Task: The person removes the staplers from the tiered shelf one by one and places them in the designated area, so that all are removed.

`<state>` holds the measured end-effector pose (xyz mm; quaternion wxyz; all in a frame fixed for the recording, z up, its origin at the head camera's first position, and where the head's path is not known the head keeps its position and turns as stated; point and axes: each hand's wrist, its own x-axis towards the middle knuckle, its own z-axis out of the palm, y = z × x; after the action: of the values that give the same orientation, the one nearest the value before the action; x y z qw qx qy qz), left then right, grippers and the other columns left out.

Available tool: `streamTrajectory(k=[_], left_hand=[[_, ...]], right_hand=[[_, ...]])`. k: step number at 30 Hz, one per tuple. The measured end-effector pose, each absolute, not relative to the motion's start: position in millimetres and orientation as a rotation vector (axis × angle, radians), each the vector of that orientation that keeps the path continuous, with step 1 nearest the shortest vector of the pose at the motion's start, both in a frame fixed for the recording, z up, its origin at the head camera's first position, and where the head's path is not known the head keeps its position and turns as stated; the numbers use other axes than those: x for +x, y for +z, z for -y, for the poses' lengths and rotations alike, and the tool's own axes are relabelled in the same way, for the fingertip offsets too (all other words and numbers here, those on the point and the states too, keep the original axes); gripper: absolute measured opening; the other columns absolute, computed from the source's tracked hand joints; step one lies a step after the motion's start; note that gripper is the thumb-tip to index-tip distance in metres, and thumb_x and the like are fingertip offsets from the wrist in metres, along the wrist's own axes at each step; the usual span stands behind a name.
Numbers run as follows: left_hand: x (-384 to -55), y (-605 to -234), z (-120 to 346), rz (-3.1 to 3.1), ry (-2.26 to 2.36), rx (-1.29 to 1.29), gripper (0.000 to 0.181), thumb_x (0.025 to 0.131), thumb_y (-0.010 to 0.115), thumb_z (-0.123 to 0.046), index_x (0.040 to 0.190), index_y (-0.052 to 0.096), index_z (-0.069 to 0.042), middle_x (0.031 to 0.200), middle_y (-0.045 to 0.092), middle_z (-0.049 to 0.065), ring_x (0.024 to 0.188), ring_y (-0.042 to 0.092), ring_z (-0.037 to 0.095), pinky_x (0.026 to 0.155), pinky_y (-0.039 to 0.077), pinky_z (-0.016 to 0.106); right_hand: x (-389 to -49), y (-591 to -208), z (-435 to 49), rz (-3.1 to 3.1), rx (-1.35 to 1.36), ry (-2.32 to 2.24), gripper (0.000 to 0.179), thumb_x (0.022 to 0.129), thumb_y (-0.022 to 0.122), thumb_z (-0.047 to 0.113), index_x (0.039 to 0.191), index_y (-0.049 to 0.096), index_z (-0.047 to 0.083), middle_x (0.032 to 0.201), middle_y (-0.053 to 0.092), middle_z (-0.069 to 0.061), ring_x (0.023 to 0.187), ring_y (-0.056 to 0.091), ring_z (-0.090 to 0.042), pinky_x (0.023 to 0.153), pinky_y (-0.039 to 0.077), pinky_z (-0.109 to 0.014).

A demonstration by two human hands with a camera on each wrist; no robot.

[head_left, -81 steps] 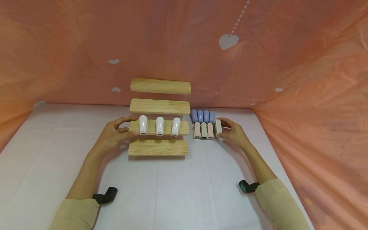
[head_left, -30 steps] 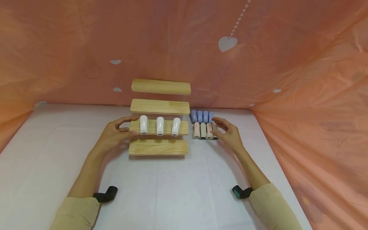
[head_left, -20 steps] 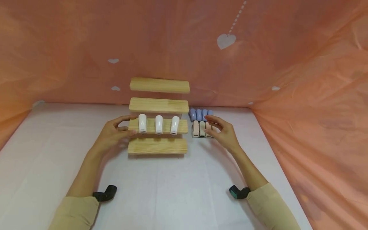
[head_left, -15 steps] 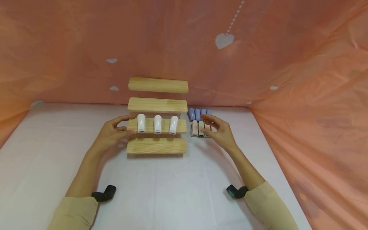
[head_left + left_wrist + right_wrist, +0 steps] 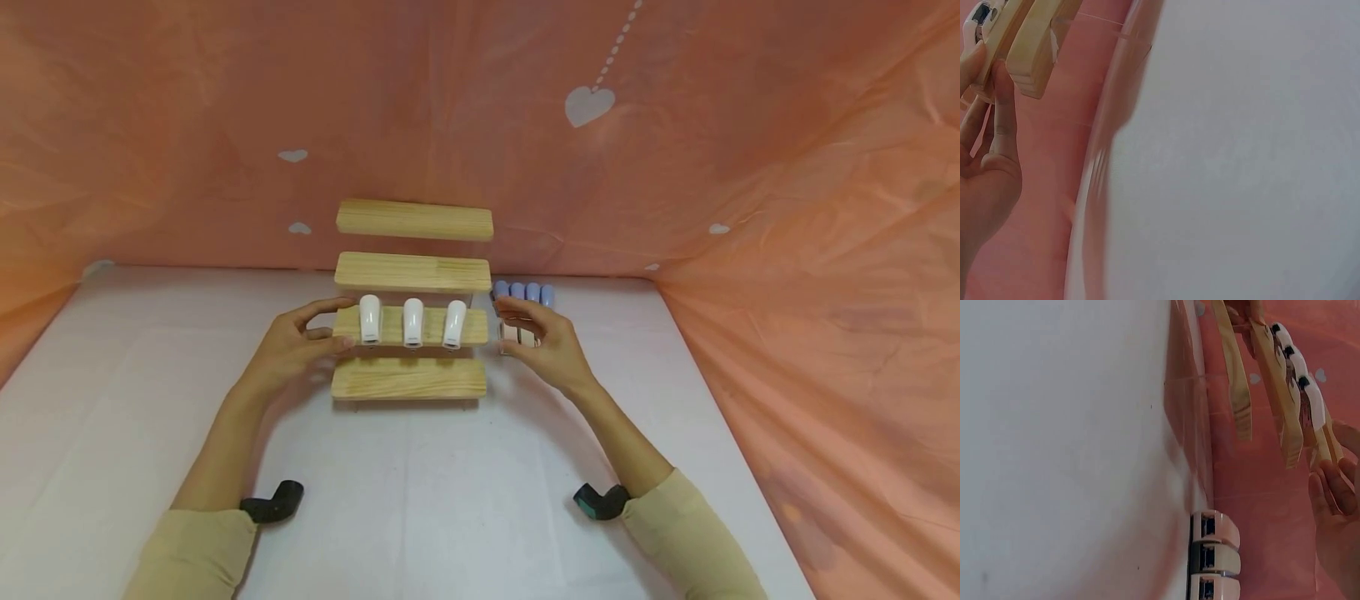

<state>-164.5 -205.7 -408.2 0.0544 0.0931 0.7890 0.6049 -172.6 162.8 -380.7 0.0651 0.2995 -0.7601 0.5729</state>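
Note:
My left hand point(image 5: 288, 342) pinches the left end of the third board down point(image 5: 472, 325) of a stepped wooden shelf, thumb in front and fingers behind. In the left wrist view, its fingers and thumb lie on both sides of the wood. Three glossy white staplers point(image 5: 413, 323) stand along that board. My right hand point(image 5: 551, 346) holds nothing; its thumb and fingers are parted, close to the right end of the same board. Behind the right hand, a row of pink and pale green staplers point(image 5: 1216, 557) is partly hidden. Several blue staplers point(image 5: 533, 292) line up farther back.
The other shelf boards are the top board point(image 5: 415, 220), the second board point(image 5: 412, 272) and the bottom board point(image 5: 408, 380). A white cloth point(image 5: 450, 500) covers the table. Orange-pink sheeting point(image 5: 675, 125) with pale hearts hangs at the back and sides.
My right hand set a pale green stapler down at the right end of the front row, let go and moved left to the shelf. My left hand stayed on the board.

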Motion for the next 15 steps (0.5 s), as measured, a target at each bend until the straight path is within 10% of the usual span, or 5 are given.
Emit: streamTrajectory(k=[15], left_hand=[[-170.4, -409.5, 209.6, -2.317, 1.867, 0.338, 0.060, 0.088, 0.077, -0.015, 0.142, 0.052, -0.009, 0.124, 0.060, 0.012, 0.086, 0.071, 0.015, 0.076, 0.058, 0.033]], right_hand=[[-180.3, -385.1, -133.6, 2.391, 0.918, 1.667, 0.064, 0.076, 0.083, -0.004, 0.135, 0.058, -0.003, 0.126, 0.064, -0.018, 0.115, 0.062, -0.031, 0.100, 0.049, -0.035]])
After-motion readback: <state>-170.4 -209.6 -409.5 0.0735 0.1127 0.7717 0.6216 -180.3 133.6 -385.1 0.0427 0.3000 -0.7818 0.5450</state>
